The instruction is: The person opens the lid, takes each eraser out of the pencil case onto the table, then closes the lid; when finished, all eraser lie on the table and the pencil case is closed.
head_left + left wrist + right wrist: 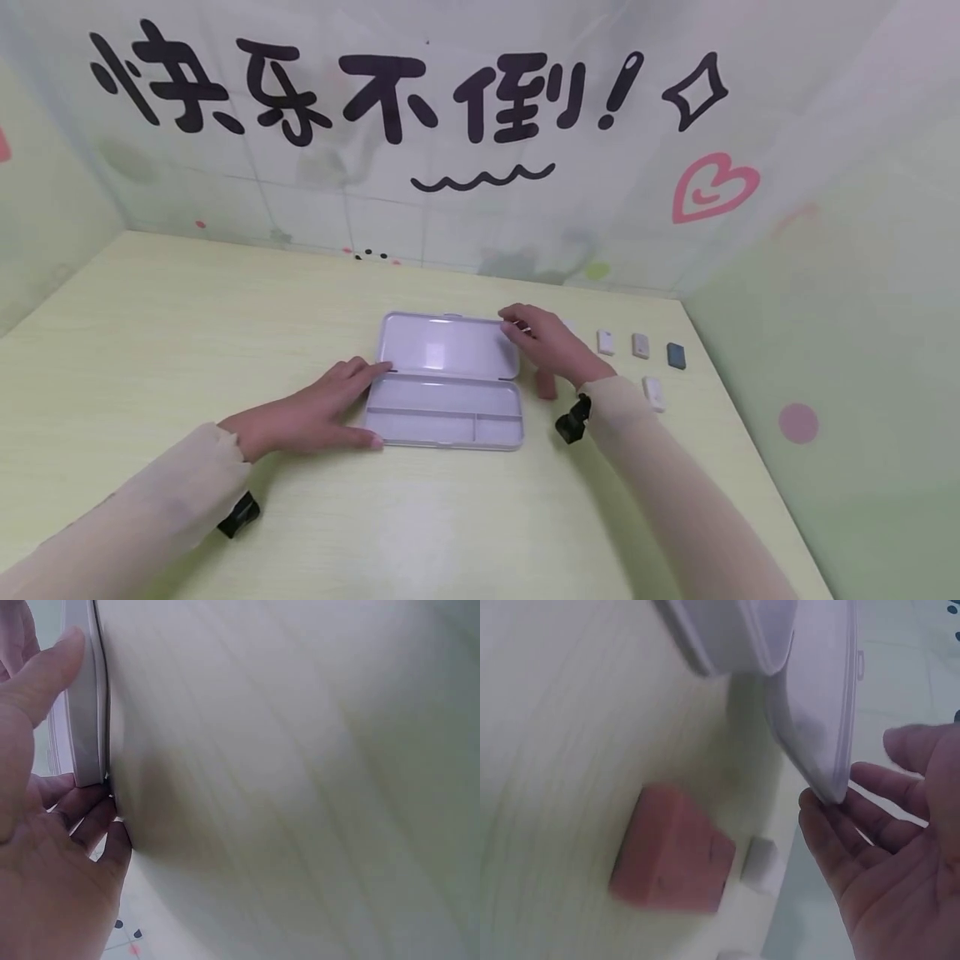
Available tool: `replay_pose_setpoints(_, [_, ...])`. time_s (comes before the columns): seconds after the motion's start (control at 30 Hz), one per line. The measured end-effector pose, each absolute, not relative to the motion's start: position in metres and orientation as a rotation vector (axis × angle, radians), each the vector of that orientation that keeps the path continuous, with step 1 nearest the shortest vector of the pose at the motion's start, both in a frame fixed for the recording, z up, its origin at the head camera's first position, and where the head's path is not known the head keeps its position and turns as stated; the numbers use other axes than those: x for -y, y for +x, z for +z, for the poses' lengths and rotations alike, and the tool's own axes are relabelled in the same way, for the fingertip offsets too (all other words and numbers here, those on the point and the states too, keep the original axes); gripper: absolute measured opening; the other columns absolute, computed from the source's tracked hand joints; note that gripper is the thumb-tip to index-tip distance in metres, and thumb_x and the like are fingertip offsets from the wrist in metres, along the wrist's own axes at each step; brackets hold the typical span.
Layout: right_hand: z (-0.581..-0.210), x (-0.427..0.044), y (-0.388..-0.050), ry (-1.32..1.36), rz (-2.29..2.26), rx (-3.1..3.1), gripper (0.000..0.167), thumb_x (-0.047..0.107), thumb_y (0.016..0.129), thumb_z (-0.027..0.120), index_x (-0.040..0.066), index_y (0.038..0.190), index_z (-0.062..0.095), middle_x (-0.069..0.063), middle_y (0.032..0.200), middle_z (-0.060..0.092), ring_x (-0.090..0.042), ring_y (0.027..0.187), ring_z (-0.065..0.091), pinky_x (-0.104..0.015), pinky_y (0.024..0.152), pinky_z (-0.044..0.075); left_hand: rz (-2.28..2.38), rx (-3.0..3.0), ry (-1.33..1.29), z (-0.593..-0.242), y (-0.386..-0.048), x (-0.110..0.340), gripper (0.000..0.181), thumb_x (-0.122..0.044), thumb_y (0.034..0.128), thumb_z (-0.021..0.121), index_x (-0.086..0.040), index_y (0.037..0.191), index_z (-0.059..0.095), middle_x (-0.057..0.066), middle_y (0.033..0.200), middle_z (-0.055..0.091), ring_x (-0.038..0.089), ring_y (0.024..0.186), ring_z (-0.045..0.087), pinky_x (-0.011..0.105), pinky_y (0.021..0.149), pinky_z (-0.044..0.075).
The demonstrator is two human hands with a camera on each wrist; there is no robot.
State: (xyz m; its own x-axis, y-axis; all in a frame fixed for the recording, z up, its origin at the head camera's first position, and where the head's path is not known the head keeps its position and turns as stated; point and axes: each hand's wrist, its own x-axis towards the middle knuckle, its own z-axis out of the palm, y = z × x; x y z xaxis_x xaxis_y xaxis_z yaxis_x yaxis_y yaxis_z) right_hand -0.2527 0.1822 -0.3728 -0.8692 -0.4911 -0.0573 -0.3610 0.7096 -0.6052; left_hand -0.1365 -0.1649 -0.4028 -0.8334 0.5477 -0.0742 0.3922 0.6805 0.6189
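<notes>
A pale lilac pencil case [423, 427] lies unfolded on the table, its lid [465, 346] tipped back on the far side. Dividers split its base into compartments, with nothing in them. My left hand [318, 412] holds the left end, thumb at the front corner and index finger near the hinge; the left wrist view shows the other fingers bent against that end. At the lid's far right corner, my right hand [551, 346] touches the edge with its fingertips, thumb apart, as the right wrist view shows. A red block [671, 855] sits below that hand.
Right of the case lie small blocks: a white one [605, 342], a greyish-pink one [641, 346], a dark blue-grey one [677, 356] and another white one [654, 394]. A printed curtain [420, 217] hangs behind the light wooden table [225, 317].
</notes>
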Motion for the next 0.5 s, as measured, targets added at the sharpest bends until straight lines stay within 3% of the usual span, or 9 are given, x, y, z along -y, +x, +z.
replay_pose_setpoints(0.27, [-0.381, -0.171, -0.261, -0.541, -0.853, -2.807, 0.031, 0.022, 0.109, 0.055, 0.003, 0.129, 0.070, -0.015, 0.124, 0.073, -0.027, 0.104, 0.065, -0.043, 0.094, 0.054, 0.890, -2.641, 0.759, -0.405, -0.137, 0.164, 0.103, -0.051, 0.0876, 0.082, -0.003, 0.162, 0.029, 0.011, 0.136, 0.048, 0.028, 0.126, 0.042, 0.053, 0.108, 0.045])
replay_pose_setpoints(0.5, [-0.385, -0.170, -0.262, -0.557, -0.885, -2.829, 0.029, 0.020, 0.109, 0.055, 0.006, 0.129, 0.072, -0.013, 0.124, 0.074, -0.026, 0.101, 0.065, -0.042, 0.093, 0.054, 0.892, -2.645, 0.758, -0.407, -0.138, 0.165, 0.105, -0.051, 0.0872, 0.082, -0.003, 0.162, 0.027, 0.012, 0.138, 0.049, 0.029, 0.129, 0.042, 0.055, 0.111, 0.043])
